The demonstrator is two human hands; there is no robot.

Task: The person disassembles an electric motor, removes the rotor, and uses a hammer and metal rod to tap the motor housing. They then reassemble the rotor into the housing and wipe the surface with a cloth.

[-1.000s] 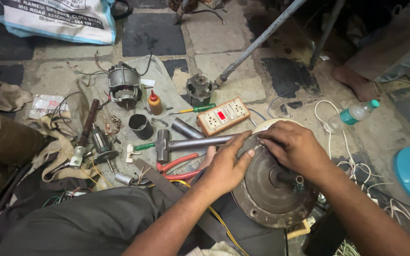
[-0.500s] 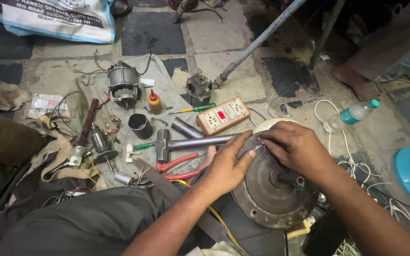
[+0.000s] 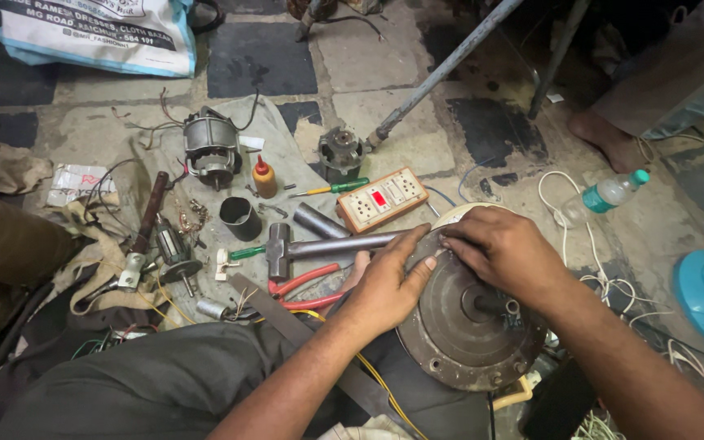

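The round, dark motor housing (image 3: 466, 326) lies on the person's lap, its lower edge partly hidden by the right forearm. The left hand (image 3: 389, 281) presses flat against its upper left rim, fingers spread. The right hand (image 3: 503, 248) pinches something at the top rim — too small to make out. Just beside lie a hammer (image 3: 319, 244) and red-handled pliers (image 3: 303, 289), half covered — the socket board (image 3: 382, 198) sits beyond.

Tiled floor (image 3: 368, 73): grey cloth (image 3: 287, 155), switchboard (image 3: 382, 199), bottle (image 3: 609, 195), white bag (image 3: 91, 33).
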